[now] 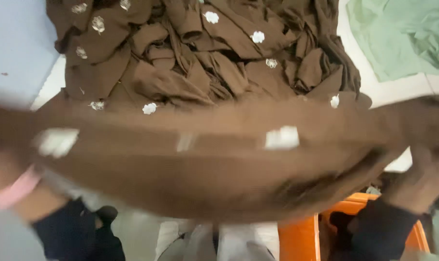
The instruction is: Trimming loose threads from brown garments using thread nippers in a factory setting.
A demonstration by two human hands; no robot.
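While both hands stretch a blurred brown cloth [205, 164], left hand [1, 164] and right hand [422, 169] grip closed on its ends, brown pile [205, 53] behind, green cloth [403, 34] right, orange crate [297, 237] below.

the brown cloth [219, 164] stretched across the view is matt woven fabric, soft-looking, with pale embroidered flowers. the heap of brown cloth [205, 53] behind it is the same matt stuff, deeply creased. the green cloth [403, 34] looks thin, matt and wrinkled. the orange crate [297, 237] is smooth plastic with a slight sheen. the tabletop [16, 43] is smooth and pale.
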